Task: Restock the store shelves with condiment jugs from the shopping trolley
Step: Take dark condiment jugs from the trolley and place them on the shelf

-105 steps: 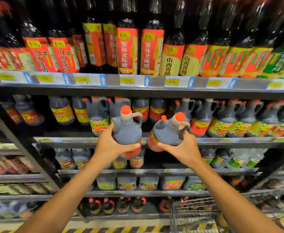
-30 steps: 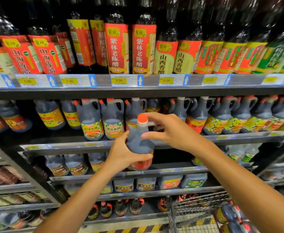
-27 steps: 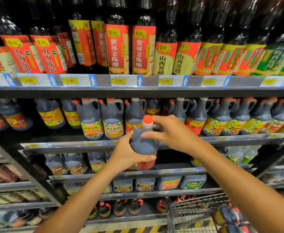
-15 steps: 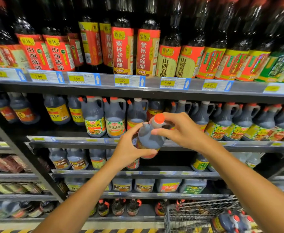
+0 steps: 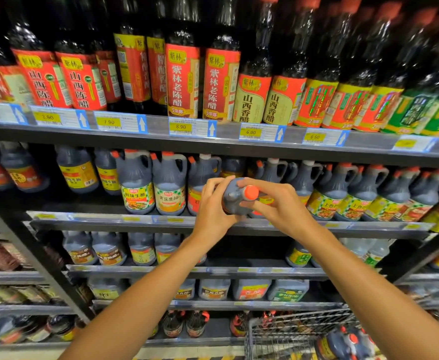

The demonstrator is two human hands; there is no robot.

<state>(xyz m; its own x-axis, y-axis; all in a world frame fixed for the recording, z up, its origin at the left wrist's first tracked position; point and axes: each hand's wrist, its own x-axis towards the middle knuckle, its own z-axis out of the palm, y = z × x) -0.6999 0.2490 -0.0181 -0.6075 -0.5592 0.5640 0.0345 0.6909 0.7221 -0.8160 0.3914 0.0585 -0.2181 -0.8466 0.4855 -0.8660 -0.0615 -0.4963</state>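
Jug with orange cap, tilted toward the camera at the shelf edge; left hand wraps its side, right hand pinches its neck.

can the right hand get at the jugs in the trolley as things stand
Probably not right away. The right hand is gripping the neck of the jug at the shelf, together with the left hand. The trolley jugs lie uncovered below, so once the hand lets go the way looks free.
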